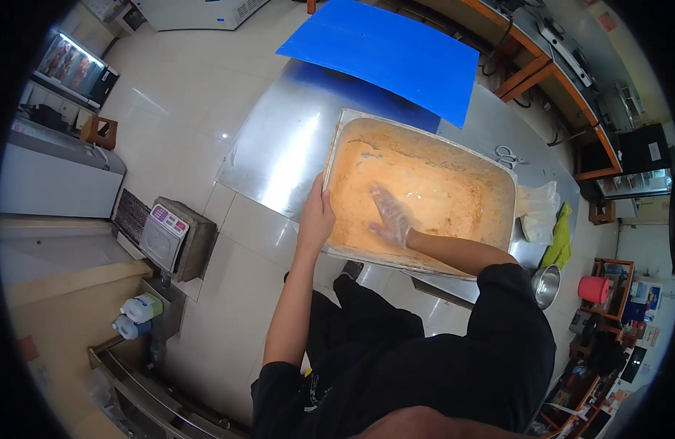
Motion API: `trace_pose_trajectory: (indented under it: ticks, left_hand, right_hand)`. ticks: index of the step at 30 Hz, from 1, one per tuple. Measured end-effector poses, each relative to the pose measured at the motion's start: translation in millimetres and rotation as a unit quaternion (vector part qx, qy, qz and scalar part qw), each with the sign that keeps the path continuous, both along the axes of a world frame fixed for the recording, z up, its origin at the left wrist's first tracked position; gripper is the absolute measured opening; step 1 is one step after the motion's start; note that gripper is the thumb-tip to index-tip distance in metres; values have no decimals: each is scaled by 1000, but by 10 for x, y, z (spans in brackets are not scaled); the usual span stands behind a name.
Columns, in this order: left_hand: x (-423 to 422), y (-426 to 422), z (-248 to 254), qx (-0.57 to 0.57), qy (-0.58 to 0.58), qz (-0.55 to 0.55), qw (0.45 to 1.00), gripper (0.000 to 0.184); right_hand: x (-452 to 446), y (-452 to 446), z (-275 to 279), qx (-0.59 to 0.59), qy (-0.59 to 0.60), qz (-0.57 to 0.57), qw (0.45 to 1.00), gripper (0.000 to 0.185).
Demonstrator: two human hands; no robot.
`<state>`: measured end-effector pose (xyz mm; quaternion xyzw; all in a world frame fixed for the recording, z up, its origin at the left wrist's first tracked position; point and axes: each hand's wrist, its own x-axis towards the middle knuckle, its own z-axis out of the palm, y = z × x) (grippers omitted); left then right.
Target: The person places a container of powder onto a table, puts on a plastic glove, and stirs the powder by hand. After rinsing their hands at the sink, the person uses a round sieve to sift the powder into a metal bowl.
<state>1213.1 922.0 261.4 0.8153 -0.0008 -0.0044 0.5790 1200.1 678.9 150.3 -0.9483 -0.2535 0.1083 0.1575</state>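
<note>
A large rectangular tub (515, 212) rests at the near edge of the steel table, tilted somewhat in view. An orange-tan, powdery or pasty layer (447, 212) coats its floor and walls; I cannot tell exactly what it is. Bare, my left hand (317, 214) is closed around the tub's left rim. My right hand (393, 219) wears a clear plastic glove and reaches inside over the front wall. Its fingers are spread against the orange layer, with nothing held in them.
Behind the tub, a blue sheet (385, 55) covers the far part of the steel table (271, 146). Scissors (508, 157), a plastic bag (540, 212), a green cloth (558, 238) and a metal bowl (546, 286) lie to the right. A weighing scale (164, 233) stands at left.
</note>
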Motion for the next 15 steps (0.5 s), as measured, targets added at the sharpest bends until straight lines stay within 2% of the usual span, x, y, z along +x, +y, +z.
trace_pose_trajectory:
  ticks: [3,6,8,10,12,14,15]
  left_hand:
    - [-10,-23,59,9,8,-4,1000,40]
    - [-11,-10,17,3,-7,0,1000,40]
    - [-36,23,-3,10,2,1,1000,40]
    - [-44,24,-33,32,-21,7,999,41]
    - [-64,22,7,38,-22,16,999,40]
    - [-69,24,82,29,-6,13,999,40]
    - [-67,29,73,32,-5,11,999,40]
  right_hand:
    - [57,149,20,137,55,-25,989,84]
    - [54,298,68,205,115,13,972,76]
    - [240,200,116,203,81,78,973,67]
    - [610,83,57,280,77,62,955,59]
    - [1076,78,-36,431,105,-44,895,50]
    - [1346,150,79,230,-15,-2,973,45]
    - [1440,221,184,125,-80,16,989,43]
